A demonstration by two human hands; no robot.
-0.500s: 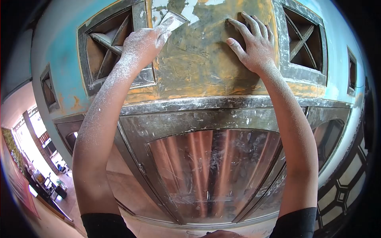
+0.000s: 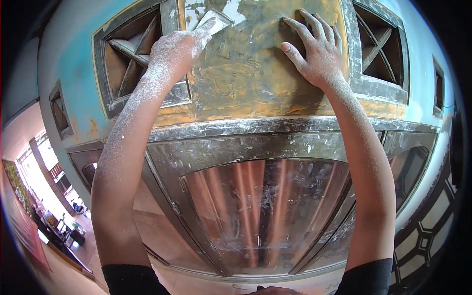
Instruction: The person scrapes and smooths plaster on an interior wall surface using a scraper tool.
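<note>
The dusty left hand (image 2: 174,51) pinches a pale flat blade (image 2: 216,20) against the top of the yellow wall panel (image 2: 246,83) (between two lattice openings (image 2: 130,54)), while the right hand (image 2: 322,54) lies fingers spread, flat on it.

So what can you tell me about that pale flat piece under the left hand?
The pale flat piece is small, whitish and angular, lying flat against the yellow-and-grey smeared wall, high up beside a latticed opening. The dusty left hand presses it there with its fingertips. Its material cannot be told.
</note>
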